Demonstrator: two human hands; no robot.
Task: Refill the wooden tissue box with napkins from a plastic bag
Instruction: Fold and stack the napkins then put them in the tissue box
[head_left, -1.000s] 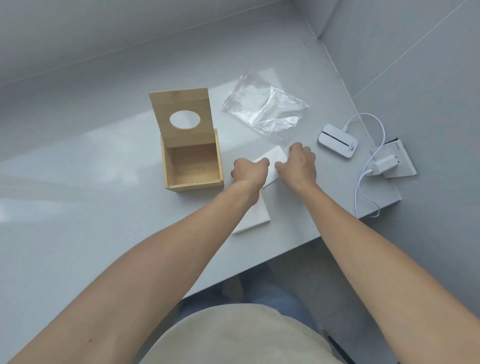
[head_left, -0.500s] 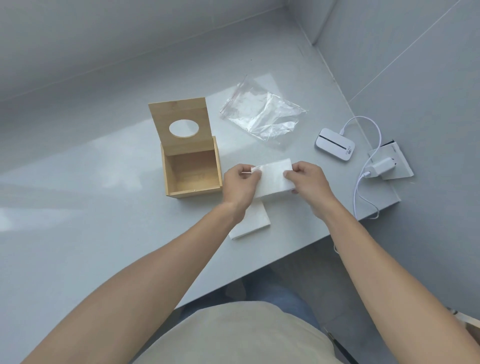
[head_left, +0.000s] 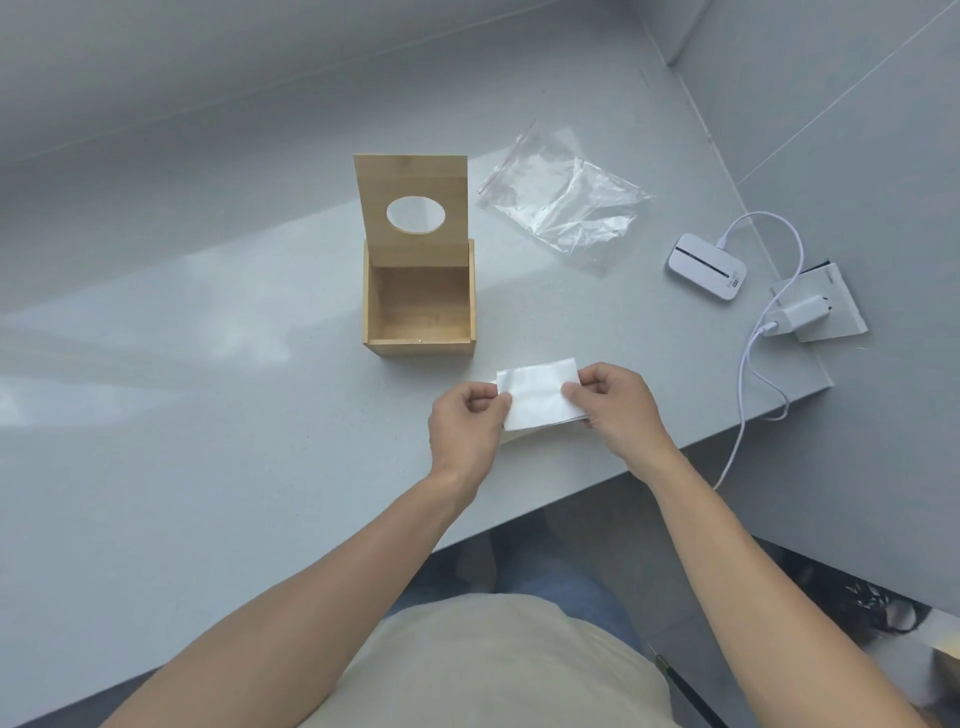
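Both hands pinch one napkin stack above the bench's near edge.

Left hand (head_left: 464, 427) and right hand (head_left: 615, 410) grip the napkins (head_left: 537, 397) by their ends; the wooden tissue box (head_left: 420, 304) stands lid-up, unfilled, just beyond, the plastic bag (head_left: 563, 205) emptied farther back.

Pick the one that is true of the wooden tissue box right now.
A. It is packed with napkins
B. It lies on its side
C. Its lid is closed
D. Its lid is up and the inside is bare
D: the wooden tissue box stands upright with its lid raised, and only bare wood shows inside; both hands hold the napkins in front of it.
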